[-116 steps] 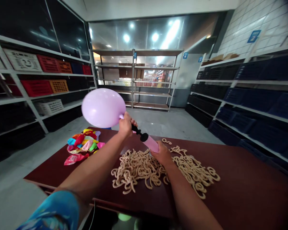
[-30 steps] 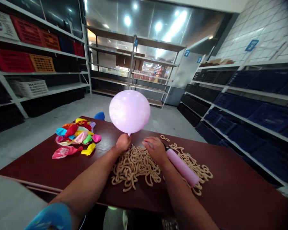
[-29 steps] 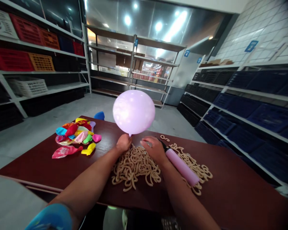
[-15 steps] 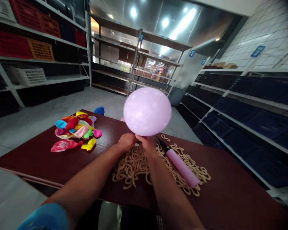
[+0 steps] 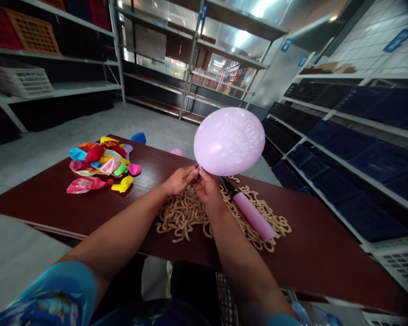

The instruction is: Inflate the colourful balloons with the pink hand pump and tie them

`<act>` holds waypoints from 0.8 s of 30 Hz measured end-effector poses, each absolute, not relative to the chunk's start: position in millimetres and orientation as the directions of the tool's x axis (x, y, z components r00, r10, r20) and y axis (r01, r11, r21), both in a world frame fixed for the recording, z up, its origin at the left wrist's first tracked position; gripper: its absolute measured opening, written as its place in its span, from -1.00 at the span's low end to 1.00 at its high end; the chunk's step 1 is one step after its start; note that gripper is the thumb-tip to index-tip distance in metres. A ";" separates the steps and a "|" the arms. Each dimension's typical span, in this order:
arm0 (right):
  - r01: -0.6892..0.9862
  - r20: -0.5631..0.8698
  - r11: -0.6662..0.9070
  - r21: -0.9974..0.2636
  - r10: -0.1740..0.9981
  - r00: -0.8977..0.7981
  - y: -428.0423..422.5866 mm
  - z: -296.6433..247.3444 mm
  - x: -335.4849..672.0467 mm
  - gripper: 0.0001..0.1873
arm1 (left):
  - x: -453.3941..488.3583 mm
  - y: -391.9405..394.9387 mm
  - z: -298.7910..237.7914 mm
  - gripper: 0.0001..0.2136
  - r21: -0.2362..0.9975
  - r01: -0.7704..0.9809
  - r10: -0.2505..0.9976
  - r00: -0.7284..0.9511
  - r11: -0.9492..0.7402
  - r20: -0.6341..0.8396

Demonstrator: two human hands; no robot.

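An inflated lilac balloon (image 5: pixel 229 141) with pale printed lettering leans to the right above the table. My left hand (image 5: pixel 182 179) and my right hand (image 5: pixel 206 184) meet at its neck, fingers closed in a pinch on it. Beneath both hands lies a heap of beige curled, hook-like pieces (image 5: pixel 182 217). Resting on that heap, to the right of my right hand, is a pink balloon pump (image 5: pixel 253 215) with a black nozzle end. Uninflated balloons in many colours (image 5: pixel 100 156) are piled on the left part of the table.
The dark red-brown table (image 5: pixel 313 235) stretches across the view. Metal shelves (image 5: pixel 187 86) stand at the back, with crates on the left rack (image 5: pixel 23 81) and dark bins on the right rack (image 5: pixel 343 154). A blue balloon (image 5: pixel 138 137) and a pink one (image 5: pixel 177 151) show past the far edge.
The balloon has tipped to the right, its lettering turning into view. Both hands still hold its neck, now more visible. The camera view has tilted downward.
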State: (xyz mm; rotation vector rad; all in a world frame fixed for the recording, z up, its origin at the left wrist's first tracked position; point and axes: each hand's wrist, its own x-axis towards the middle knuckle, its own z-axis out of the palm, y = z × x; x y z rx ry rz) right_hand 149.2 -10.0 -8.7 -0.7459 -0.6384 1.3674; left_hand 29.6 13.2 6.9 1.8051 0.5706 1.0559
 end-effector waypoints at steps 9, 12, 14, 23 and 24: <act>0.449 0.211 0.165 -0.878 0.976 0.055 -21.8 -1.3 165.7 -0.73 | 35.5 39.7 -11.4 -0.76 0.819 -0.565 0.982 0.189 0.095 0.017; 0.696 0.201 0.189 -0.692 0.977 -0.066 -27.5 5.4 170.6 -0.83 | 29.1 46.2 -10.1 -0.79 0.744 -0.644 0.975 0.219 0.177 -0.042; 0.758 0.134 0.188 -0.624 0.982 -0.134 -29.8 7.7 170.2 -0.88 | 25.7 47.1 -8.3 -0.80 0.694 -0.683 0.963 0.261 0.228 -0.060; 0.616 0.235 0.334 -0.714 0.942 -0.239 -23.9 -0.8 171.4 -0.96 | 23.7 48.0 -9.6 -0.79 0.631 -0.729 0.951 0.303 0.267 -0.052; 0.534 0.271 0.311 -0.786 0.950 -0.154 -23.6 0.9 172.2 -0.95 | 23.6 47.5 -9.0 -0.79 0.629 -0.729 0.950 0.306 0.270 -0.053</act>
